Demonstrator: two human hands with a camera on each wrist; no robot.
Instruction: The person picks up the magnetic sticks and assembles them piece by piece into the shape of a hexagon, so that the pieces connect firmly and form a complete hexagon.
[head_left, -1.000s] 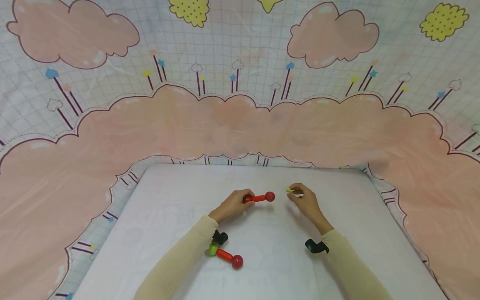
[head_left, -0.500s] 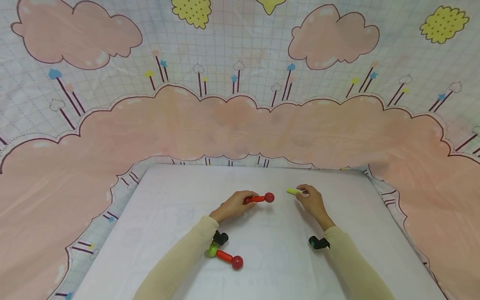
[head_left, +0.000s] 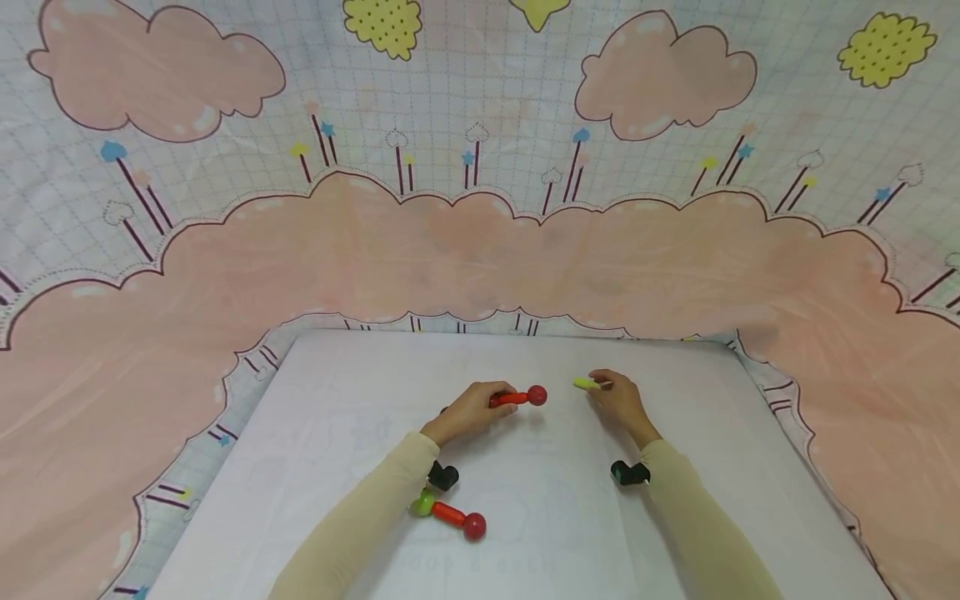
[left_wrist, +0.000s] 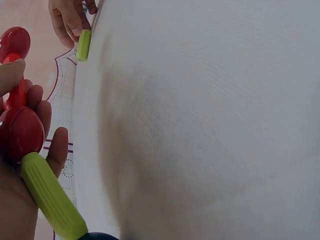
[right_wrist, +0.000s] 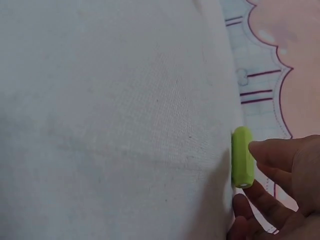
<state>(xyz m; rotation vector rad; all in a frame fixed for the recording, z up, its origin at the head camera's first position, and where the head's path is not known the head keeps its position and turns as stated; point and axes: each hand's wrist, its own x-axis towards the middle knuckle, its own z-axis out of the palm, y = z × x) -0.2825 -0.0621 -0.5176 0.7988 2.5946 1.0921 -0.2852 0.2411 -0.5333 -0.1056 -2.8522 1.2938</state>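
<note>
My left hand (head_left: 472,408) holds a toy chain of balls and rods. In the left wrist view it runs from a red ball (left_wrist: 15,41) through a red rod (left_wrist: 18,90) to a second red ball (left_wrist: 22,132). A lime-green rod (left_wrist: 52,195) follows, ending at a dark blue ball (left_wrist: 99,236) cut off by the frame edge. To the right, my right hand (head_left: 622,404) pinches a separate lime-green rod (right_wrist: 242,157) between thumb and fingers; a small pale dot shows on its end. A gap separates this rod from the chain's red end ball (head_left: 537,395).
On the white table (head_left: 555,517), near my left forearm, lies another piece: a green ball (head_left: 424,502), a red rod (head_left: 449,514) and a red ball (head_left: 474,526) in line. A patterned cloth (head_left: 487,250) hangs behind the table.
My right hand has shifted slightly to the right, and more of its green rod shows beyond the fingers. My left hand stays nearly in place with its chain.
</note>
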